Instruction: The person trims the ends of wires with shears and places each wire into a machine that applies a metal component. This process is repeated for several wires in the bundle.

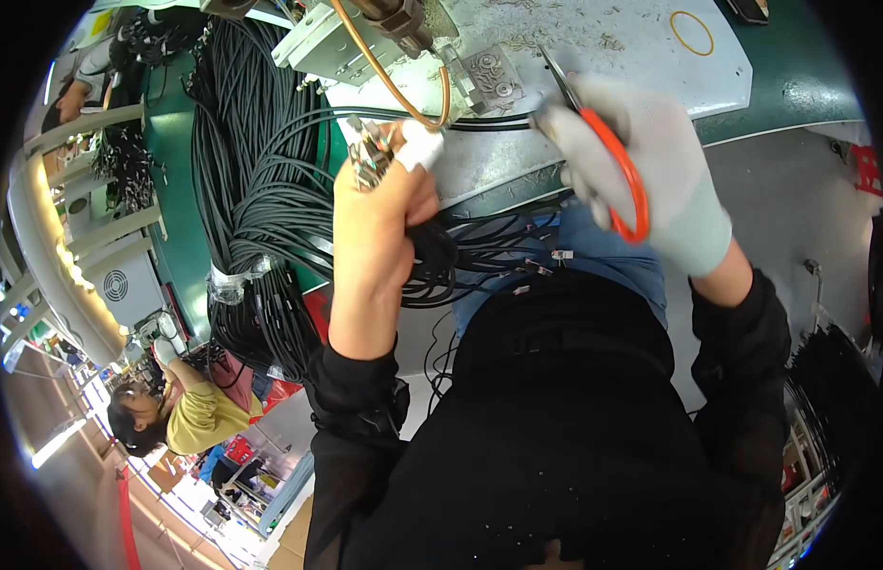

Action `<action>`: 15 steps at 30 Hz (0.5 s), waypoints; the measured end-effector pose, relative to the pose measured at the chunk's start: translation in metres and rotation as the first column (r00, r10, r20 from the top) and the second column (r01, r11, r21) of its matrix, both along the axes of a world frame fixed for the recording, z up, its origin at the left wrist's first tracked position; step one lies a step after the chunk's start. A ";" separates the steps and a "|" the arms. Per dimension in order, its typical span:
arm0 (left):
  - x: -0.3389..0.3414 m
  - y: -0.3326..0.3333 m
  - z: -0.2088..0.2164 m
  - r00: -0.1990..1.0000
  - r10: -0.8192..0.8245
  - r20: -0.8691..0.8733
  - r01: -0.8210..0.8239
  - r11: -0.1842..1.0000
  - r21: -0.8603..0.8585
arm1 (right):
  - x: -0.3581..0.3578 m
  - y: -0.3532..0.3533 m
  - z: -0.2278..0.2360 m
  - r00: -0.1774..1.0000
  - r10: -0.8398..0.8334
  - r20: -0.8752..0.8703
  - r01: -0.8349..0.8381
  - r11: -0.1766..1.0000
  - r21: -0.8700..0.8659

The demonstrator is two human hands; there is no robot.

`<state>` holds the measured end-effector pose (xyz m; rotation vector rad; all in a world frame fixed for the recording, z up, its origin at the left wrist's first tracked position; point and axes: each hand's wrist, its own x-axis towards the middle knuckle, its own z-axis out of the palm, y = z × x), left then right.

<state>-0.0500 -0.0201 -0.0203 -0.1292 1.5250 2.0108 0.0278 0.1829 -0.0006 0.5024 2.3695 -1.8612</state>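
Note:
My left hand (379,214), bare but for a white covering on one fingertip, is closed around a bunch of black cables whose metal connector ends (369,157) stick up from the fist. My right hand (641,157) wears a pale glove and is closed on red-handled scissors (624,166), their blades pointing up and away. Two black cables (489,123) run across the metal plate between my hands, reaching the right glove's fingertips. Whether those fingertips pinch them is blurred. More loose cable (436,256) hangs below the left fist, over my lap.
A machine head (398,28) with a copper-coloured tube (379,66) stands just beyond my left hand. Cut scraps litter the metal plate (641,76), where a yellow ring (691,33) lies. Thick cable bundles (242,142) cover the green bench at left. A co-worker (199,413) sits farther left.

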 end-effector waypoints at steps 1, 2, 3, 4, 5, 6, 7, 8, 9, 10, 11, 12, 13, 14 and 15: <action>-0.006 0.001 -0.002 1.000 -0.002 0.001 0.002 1.000 -0.005 | -0.011 0.003 0.000 1.000 -0.002 0.001 0.002 1.000 -0.005; -0.013 0.005 -0.005 1.000 -0.023 -0.008 0.023 1.000 0.005 | -0.024 0.005 0.000 0.998 0.061 -0.013 -0.061 0.998 -0.021; -0.020 0.008 -0.007 0.999 -0.044 -0.016 0.045 0.999 0.015 | -0.036 0.006 0.001 0.992 0.122 -0.027 -0.123 0.992 -0.037; -0.025 0.010 -0.008 0.997 -0.067 -0.025 0.067 0.997 0.025 | -0.046 0.007 0.000 0.982 0.182 -0.043 -0.184 0.982 -0.051; -0.028 0.012 -0.008 0.997 -0.073 -0.022 0.073 0.997 0.019 | -0.054 0.006 -0.002 0.984 0.176 -0.041 -0.178 0.982 -0.057; -0.032 0.014 -0.007 0.995 -0.085 -0.045 0.085 0.996 -0.007 | -0.062 0.005 -0.005 0.981 0.185 -0.064 -0.191 0.975 -0.113; -0.036 0.017 -0.007 0.993 -0.098 -0.068 0.096 0.995 -0.034 | -0.068 0.005 -0.009 0.978 0.191 -0.087 -0.204 0.964 -0.169; -0.039 0.019 -0.007 0.990 -0.112 -0.089 0.107 0.992 -0.061 | -0.071 0.006 -0.011 0.974 0.196 -0.110 -0.216 0.950 -0.224; -0.044 0.019 -0.007 0.989 -0.120 -0.083 0.115 0.991 -0.066 | -0.072 0.008 -0.013 0.976 0.188 -0.106 -0.208 0.951 -0.230; -0.050 0.016 -0.007 0.981 -0.176 -0.086 0.171 0.983 -0.067 | -0.073 0.008 -0.014 0.974 0.209 -0.089 -0.224 0.949 -0.220; -0.056 0.012 -0.007 0.969 -0.232 -0.089 0.226 0.972 -0.068 | -0.074 0.009 -0.015 0.971 0.230 -0.072 -0.240 0.948 -0.210; -0.060 0.009 -0.007 0.954 -0.286 -0.091 0.280 0.958 -0.068 | -0.075 0.009 -0.015 0.966 0.251 -0.055 -0.257 0.945 -0.201; -0.064 0.008 -0.007 0.954 -0.287 -0.084 0.281 0.957 -0.069 | -0.076 0.010 -0.015 0.967 0.251 -0.050 -0.255 0.945 -0.205; -0.068 0.008 -0.005 0.939 -0.324 -0.112 0.309 0.941 -0.136 | -0.077 0.011 -0.014 0.966 0.252 -0.054 -0.258 0.944 -0.205; -0.072 0.009 -0.003 0.922 -0.362 -0.137 0.331 0.921 -0.203 | -0.079 0.012 -0.014 0.965 0.256 -0.058 -0.262 0.943 -0.205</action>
